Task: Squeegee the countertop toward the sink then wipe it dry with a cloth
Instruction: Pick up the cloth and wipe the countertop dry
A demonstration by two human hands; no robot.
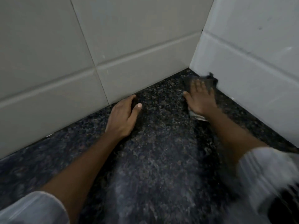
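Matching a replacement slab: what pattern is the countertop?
Dark speckled granite look, black with brownish flecks, on the countertop, head view.

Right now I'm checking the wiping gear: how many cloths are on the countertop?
1. A dark cloth lies under the right hand, flat on the countertop by the wall corner. The left hand is bare. More may lie outside this view.

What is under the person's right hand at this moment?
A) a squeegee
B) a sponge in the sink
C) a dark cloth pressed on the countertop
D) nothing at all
C: the right hand lies flat, fingers spread, on a dark cloth on the speckled countertop near the tiled corner; the left hand rests bare beside the wall.
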